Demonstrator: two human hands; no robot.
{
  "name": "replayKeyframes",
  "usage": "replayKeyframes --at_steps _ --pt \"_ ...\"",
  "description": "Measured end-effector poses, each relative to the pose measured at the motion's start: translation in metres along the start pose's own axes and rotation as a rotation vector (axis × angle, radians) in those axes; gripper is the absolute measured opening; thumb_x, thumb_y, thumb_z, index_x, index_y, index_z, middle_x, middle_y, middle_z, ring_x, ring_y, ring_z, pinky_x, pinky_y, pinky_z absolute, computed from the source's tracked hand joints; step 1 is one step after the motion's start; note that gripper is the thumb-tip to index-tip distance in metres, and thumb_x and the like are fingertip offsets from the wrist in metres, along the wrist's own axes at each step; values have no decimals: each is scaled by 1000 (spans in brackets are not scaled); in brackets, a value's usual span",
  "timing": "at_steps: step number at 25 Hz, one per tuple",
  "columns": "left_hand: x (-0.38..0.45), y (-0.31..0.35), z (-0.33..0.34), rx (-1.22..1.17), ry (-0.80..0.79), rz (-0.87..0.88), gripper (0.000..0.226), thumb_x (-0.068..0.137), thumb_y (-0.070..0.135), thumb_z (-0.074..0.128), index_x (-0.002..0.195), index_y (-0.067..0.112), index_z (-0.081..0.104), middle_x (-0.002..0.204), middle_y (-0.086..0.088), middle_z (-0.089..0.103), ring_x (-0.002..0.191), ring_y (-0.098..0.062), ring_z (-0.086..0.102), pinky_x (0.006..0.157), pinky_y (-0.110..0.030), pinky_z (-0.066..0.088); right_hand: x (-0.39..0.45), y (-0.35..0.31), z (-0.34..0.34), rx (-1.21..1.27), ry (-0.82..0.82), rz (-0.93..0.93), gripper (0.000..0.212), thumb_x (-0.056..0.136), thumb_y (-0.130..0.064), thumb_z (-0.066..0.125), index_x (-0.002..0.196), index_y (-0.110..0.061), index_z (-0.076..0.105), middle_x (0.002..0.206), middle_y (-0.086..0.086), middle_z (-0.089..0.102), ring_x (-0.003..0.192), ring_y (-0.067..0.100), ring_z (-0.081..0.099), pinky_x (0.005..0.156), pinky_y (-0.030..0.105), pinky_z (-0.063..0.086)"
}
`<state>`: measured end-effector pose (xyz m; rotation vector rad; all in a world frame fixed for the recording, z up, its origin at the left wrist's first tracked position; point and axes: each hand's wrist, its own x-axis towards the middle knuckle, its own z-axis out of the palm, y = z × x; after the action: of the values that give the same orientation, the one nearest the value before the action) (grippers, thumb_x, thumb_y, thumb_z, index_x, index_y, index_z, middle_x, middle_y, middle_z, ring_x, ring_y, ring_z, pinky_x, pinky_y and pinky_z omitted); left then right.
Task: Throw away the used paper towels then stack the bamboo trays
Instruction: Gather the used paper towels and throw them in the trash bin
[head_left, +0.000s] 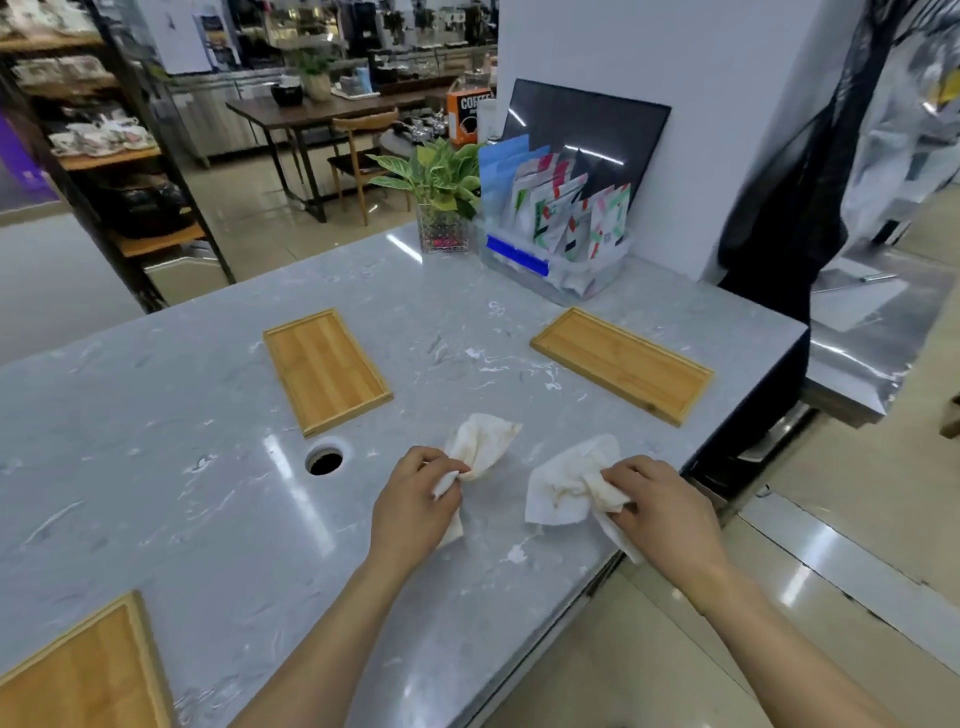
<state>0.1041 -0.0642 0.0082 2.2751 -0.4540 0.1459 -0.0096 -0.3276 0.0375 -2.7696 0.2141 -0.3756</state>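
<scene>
My left hand (415, 499) pinches a crumpled, stained paper towel (485, 441) on the grey marble counter. My right hand (660, 509) grips a second crumpled paper towel (563, 486) just to the right of the first. Three bamboo trays lie flat on the counter: one (326, 370) beyond my left hand, one (622, 364) at the far right near the edge, and one (78, 670) cut off at the bottom left corner. A round hole (324, 461) in the counter sits left of my left hand, dark inside.
A clear bin of packets (556, 234) and a potted plant in a glass vase (444, 208) stand at the counter's (208, 493) far side against a white wall. The counter's right edge drops to a tiled floor. Shelves and a table are in the background.
</scene>
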Motion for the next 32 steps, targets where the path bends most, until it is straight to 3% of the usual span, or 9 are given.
replayKeyframes --at_steps 8,16,25,29,32 --pt "8 84 63 -52 -127 277 20 85 16 67 98 30 71 105 16 55 96 -5 55 63 -30 51 -76 56 -66 -39 158 304 15 81 -20 66 86 -34 64 97 -19 61 84 11 56 56 31 48" --pt "-31 187 145 -222 -324 465 21 83 11 68 97 25 72 104 12 58 95 -6 58 70 -16 44 -200 116 -132 -100 284 615 14 81 -28 66 90 -38 63 100 -19 61 88 11 56 59 36 51" --pt "-138 316 210 -313 -555 733 20 84 10 68 98 23 72 104 13 59 96 -8 58 74 -26 50 -369 149 -189 -188 441 870 22 77 -23 74 97 -31 67 102 -12 64 84 15 59 55 35 50" --pt "-202 366 236 -350 -651 822 23 83 7 68 97 25 73 104 12 61 94 -3 56 74 -12 42 -454 149 -205 -218 477 1013 26 78 -23 74 100 -34 67 102 -17 63 85 5 51 55 20 41" --pt "-256 399 258 -357 -759 867 23 84 11 67 97 29 71 105 15 60 95 -6 59 71 -25 49 -521 144 -211 -228 500 1145 25 79 -26 70 100 -39 65 104 -20 61 91 6 54 59 25 43"
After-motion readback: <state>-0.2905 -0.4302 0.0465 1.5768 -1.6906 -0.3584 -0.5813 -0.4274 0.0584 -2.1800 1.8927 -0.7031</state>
